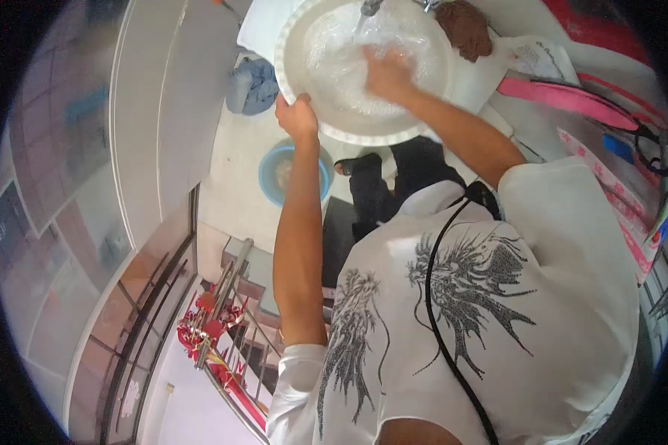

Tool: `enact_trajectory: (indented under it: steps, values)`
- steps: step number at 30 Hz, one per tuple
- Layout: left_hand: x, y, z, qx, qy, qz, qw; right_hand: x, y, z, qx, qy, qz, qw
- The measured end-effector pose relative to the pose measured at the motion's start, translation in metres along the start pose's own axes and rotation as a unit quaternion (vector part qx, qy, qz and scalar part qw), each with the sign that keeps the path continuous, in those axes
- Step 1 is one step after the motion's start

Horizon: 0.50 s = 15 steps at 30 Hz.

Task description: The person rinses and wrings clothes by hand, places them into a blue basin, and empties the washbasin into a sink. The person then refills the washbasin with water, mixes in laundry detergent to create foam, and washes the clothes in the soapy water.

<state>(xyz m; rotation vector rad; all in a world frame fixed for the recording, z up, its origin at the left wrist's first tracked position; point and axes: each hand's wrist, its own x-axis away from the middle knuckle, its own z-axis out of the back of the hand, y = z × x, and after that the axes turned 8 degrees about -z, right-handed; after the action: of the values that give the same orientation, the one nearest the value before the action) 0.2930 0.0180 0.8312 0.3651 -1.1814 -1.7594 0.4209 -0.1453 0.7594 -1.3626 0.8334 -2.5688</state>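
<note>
White plastic washbasin (346, 127), round with a scalloped rim, fills the top centre of my head view, the only one I have from this distance. Frothy water (330, 53) covers its floor, under a metal faucet (370, 7); most of what carries the basin is hidden from me. The left hand (298, 119) is closed on the near left rim, thumb on top. The right hand (388, 70) is inside the basin at the water, right of centre and just below the faucet. It is blurred, so I cannot tell how wide its fingers stand, or whether they hold anything.

A brown cloth (464, 28) is bunched beside the rim at the upper right. Left of the basin is a crumpled blue-grey cloth (252, 87); lower down, a light-blue basin (266, 183) sits on the pale floor (234, 152).

To work the water well, I judge the left grip should stay firm so the bowl cannot tip, while the right hand makes low, even strokes below the rim, clear of the faucet, to limit splashing.
</note>
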Motion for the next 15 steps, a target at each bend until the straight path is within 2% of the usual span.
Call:
enact_trajectory:
  steps: [1, 3, 4, 5, 8, 9, 10, 11, 12, 13, 15]
  values:
    - [0.000, 0.006, -0.002, 0.004, 0.006, 0.022, 1.000, 0.050, -0.023, -0.006, 0.159, 0.052, 0.049, 0.985]
    - [-0.004, 0.001, -0.006, 0.002, 0.008, 0.048, 0.999, 0.064, -0.025, -0.024, 0.305, 0.129, 0.185, 0.925]
    - [-0.007, -0.003, -0.006, 0.010, 0.002, 0.026, 1.000, 0.036, -0.018, -0.018, 0.303, 0.122, 0.183, 0.927]
    - [-0.005, -0.010, -0.003, 0.017, -0.003, 0.008, 1.000, -0.007, -0.003, -0.009, 0.202, 0.072, 0.139, 0.967]
    - [0.000, 0.002, -0.004, 0.009, 0.016, 0.025, 1.000, 0.026, -0.013, -0.001, 0.088, 0.098, 0.013, 0.991]
    - [-0.003, 0.003, -0.006, 0.015, 0.017, 0.022, 1.000, 0.049, -0.028, -0.003, 0.228, 0.083, 0.080, 0.967]
    - [-0.005, 0.002, -0.005, 0.010, 0.008, 0.019, 1.000, 0.058, -0.037, -0.006, 0.361, 0.065, 0.143, 0.919]
    - [-0.003, -0.001, -0.003, 0.003, 0.000, 0.020, 1.000, 0.032, -0.026, -0.019, 0.334, 0.101, 0.214, 0.912]
    - [-0.001, -0.001, -0.005, 0.001, -0.001, 0.025, 1.000, -0.001, -0.014, -0.010, 0.335, 0.096, 0.213, 0.913]
    - [-0.001, 0.000, -0.006, -0.002, 0.004, 0.016, 1.000, -0.034, 0.002, -0.001, 0.228, 0.090, 0.164, 0.956]
    - [0.002, 0.001, 0.000, -0.002, 0.019, 0.007, 1.000, -0.020, 0.000, -0.016, 0.220, 0.159, 0.043, 0.961]
